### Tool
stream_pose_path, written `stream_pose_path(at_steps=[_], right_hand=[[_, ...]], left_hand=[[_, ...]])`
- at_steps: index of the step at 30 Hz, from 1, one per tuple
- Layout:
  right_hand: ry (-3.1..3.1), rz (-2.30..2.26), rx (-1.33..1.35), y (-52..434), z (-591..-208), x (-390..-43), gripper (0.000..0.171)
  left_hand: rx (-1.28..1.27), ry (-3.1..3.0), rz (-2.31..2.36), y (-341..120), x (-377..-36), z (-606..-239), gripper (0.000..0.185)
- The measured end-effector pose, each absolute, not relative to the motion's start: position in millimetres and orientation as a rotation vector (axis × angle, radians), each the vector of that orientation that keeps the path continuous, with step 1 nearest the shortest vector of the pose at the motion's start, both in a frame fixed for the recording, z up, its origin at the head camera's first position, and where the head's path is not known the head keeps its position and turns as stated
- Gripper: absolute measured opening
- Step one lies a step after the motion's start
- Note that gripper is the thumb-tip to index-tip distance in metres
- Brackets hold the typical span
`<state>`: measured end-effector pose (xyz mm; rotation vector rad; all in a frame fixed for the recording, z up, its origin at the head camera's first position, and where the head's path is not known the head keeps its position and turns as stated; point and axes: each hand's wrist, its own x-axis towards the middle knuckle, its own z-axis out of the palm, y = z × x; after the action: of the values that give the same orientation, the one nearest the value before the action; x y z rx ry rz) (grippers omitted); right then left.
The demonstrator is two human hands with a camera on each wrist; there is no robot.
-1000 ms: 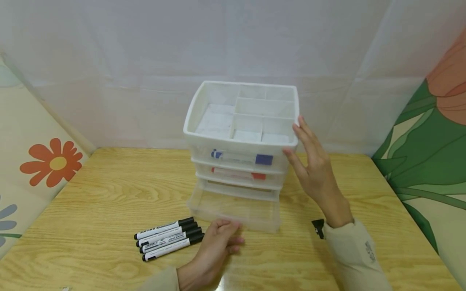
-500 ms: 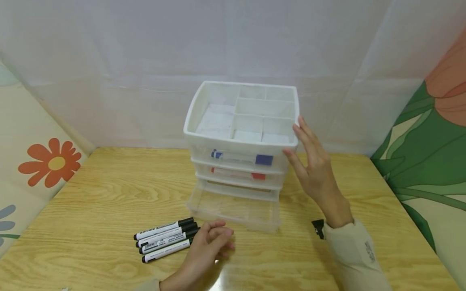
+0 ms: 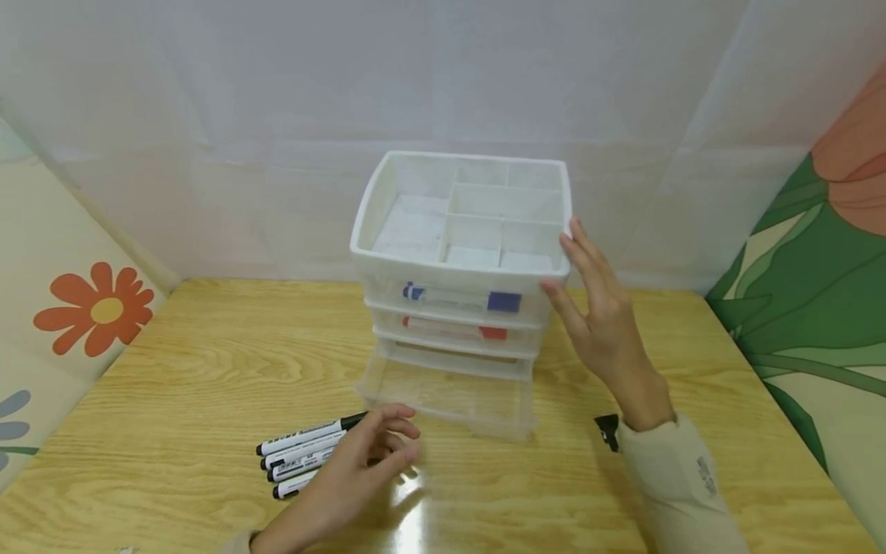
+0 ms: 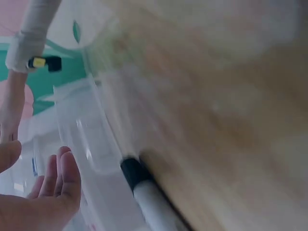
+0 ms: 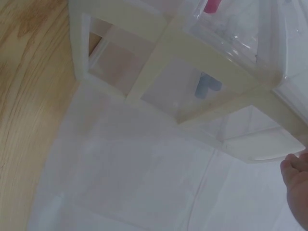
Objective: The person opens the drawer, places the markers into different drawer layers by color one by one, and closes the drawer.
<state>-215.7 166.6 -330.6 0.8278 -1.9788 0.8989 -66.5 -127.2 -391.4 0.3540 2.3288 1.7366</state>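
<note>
Head view: the right hand (image 3: 601, 323) lies flat, fingers straight, steadying the drawer organizer (image 3: 460, 254). The left hand (image 3: 349, 481), fingers loosely spread, hovers over the black markers (image 3: 301, 455) beside the open bottom drawer (image 3: 446, 392).

Left wrist view: blurred; relaxed fingers (image 4: 60, 180) near a marker cap (image 4: 132, 173).

Right wrist view: a fingertip (image 5: 296, 180) beside the organizer's frame (image 5: 211, 96).

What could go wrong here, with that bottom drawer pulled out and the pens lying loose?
The left hand hovers over four black markers lying side by side; a clumsy grab might roll some away. The open bottom drawer juts far out and might get knocked. The right hand only lies flat against the organizer, so it could shift.
</note>
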Motion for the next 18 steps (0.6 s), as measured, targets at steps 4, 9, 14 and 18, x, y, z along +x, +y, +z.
stream_pose_path(at_steps=[4,9,14,18], right_hand=[[-1.99,0.892,0.825,167,-331,-215,0.064],[-1.996,0.889,0.829,167,-330,-216,0.063],[-1.995,0.884,0.833,168,-329,-216,0.063],[-2.006,0.864,0.84,170,-328,-215,0.064]], left_hand=[[0.448,2.557,1.642,-144,-67,-388,0.037],[0.527,2.776,1.57,-164,-67,-388,0.029],[0.586,2.964,1.437,-183,-68,-388,0.028],[0.586,3.062,1.315,-197,-70,-389,0.03]])
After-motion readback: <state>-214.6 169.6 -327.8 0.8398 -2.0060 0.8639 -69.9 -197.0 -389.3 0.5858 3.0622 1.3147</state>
